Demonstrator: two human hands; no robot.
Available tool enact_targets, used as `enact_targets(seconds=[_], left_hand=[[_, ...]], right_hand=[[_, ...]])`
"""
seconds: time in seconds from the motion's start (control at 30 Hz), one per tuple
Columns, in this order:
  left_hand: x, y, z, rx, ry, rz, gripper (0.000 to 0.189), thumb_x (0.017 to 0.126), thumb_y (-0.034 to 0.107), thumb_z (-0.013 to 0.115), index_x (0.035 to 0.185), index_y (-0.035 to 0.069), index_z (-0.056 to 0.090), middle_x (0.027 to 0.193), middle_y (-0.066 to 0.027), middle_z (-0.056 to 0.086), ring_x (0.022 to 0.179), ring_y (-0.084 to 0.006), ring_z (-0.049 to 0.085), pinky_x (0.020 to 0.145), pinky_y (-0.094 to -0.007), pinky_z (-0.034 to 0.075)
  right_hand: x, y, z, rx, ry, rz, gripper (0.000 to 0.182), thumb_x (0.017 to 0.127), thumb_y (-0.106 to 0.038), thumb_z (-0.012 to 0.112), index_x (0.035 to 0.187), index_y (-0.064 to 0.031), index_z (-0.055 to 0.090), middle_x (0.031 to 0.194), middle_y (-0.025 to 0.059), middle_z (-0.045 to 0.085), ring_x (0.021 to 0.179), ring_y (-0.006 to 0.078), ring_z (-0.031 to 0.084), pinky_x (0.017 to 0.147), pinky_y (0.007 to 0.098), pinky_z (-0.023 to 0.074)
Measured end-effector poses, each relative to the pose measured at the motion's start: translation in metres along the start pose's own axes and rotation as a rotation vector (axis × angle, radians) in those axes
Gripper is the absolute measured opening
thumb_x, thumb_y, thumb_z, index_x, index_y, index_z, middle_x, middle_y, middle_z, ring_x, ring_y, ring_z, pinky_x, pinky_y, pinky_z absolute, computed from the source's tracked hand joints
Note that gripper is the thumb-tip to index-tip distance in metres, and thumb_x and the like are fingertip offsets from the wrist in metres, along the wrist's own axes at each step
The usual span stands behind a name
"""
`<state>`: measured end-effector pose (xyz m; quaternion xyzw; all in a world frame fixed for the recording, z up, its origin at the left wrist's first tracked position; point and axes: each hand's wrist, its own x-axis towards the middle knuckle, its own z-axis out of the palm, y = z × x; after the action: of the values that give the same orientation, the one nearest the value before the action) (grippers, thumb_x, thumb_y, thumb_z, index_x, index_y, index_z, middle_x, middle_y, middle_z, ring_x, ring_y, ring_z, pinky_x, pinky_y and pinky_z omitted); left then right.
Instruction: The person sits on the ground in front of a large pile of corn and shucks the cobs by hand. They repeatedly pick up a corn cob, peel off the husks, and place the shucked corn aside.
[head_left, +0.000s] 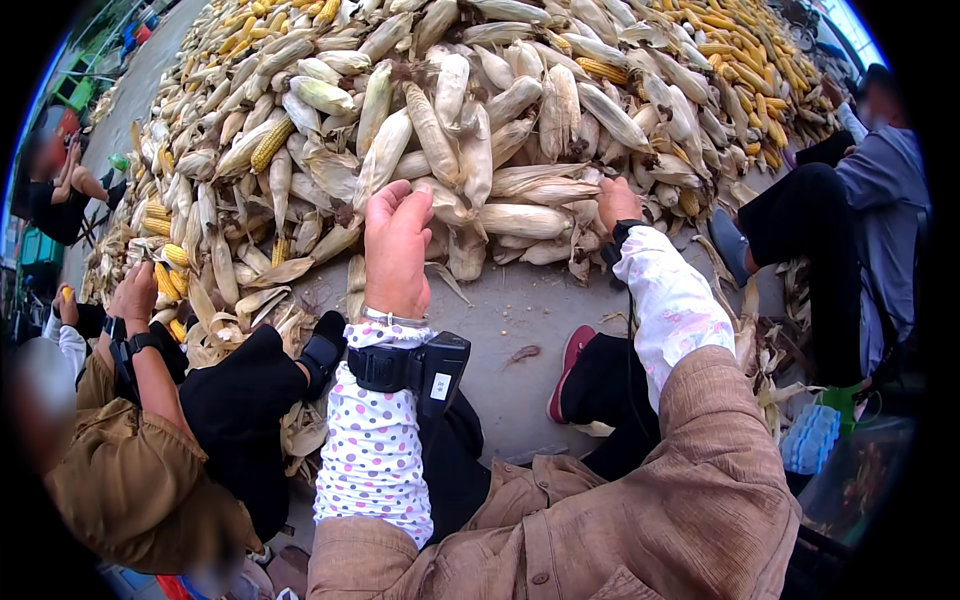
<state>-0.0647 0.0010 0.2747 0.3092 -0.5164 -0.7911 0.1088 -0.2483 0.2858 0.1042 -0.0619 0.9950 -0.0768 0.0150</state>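
A big pile of corn ears in dry husks (525, 142) fills the upper half of the head view. My left hand (397, 247), palm up with its fingers curled a little apart, is at the near edge of the pile with nothing in it. On the right, my right hand (619, 202) reaches to the end of a husked-over ear (544, 185) that lies crosswise; its fingertips touch the husk, though how firmly they grip is hard to tell. Another ear in its pale husk (525, 220) lies just below that one. Bare yellow ears (272, 144) show among the husks.
A co-worker in a brown top (127, 480) sits close on the left, hands near bare ears. Another person in grey-blue (885, 180) sits at the right. Loose husks (300, 442) lie on the concrete floor (495, 322). A blue item (811, 439) stands at lower right.
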Motion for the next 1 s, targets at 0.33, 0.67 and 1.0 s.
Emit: enact_targets(seconds=[0.33, 0.67, 1.0], left_hand=[[0.001, -0.025, 0.012, 0.005, -0.122, 0.049, 0.033, 0.081, 0.025, 0.061, 0.107, 0.01, 0.048, 0.09, 0.0028, 0.053, 0.079, -0.0076, 0.05, 0.068, -0.0231, 0.037], [-0.003, -0.022, 0.014, 0.036, -0.11, 0.044, 0.029, 0.081, 0.024, 0.059, 0.105, 0.01, 0.049, 0.086, 0.0035, 0.054, 0.073, -0.006, 0.049, 0.062, -0.0209, 0.038], [-0.011, -0.006, 0.012, -0.012, -0.158, 0.044, 0.036, 0.081, 0.023, 0.058, 0.111, 0.008, 0.046, 0.091, 0.0012, 0.052, 0.077, -0.0081, 0.049, 0.066, -0.0236, 0.038]], right_hand=[[-0.023, -0.021, -0.125, 0.556, -0.298, 0.111, 0.024, 0.082, -0.024, 0.056, 0.096, -0.0043, 0.057, 0.073, 0.0115, 0.06, 0.055, 0.0259, 0.059, 0.048, 0.0367, 0.0477], [-0.108, -0.051, -0.124, -0.231, -0.406, -0.502, 0.019, 0.073, -0.016, 0.051, 0.08, -0.0048, 0.064, 0.079, 0.0175, 0.063, 0.078, 0.0348, 0.061, 0.067, 0.0448, 0.0491], [0.023, -0.064, -0.227, 0.079, 0.38, -0.185, 0.04, 0.083, -0.017, 0.05, 0.12, -0.0057, 0.042, 0.107, 0.0208, 0.054, 0.096, 0.0363, 0.055, 0.081, 0.0438, 0.0442]])
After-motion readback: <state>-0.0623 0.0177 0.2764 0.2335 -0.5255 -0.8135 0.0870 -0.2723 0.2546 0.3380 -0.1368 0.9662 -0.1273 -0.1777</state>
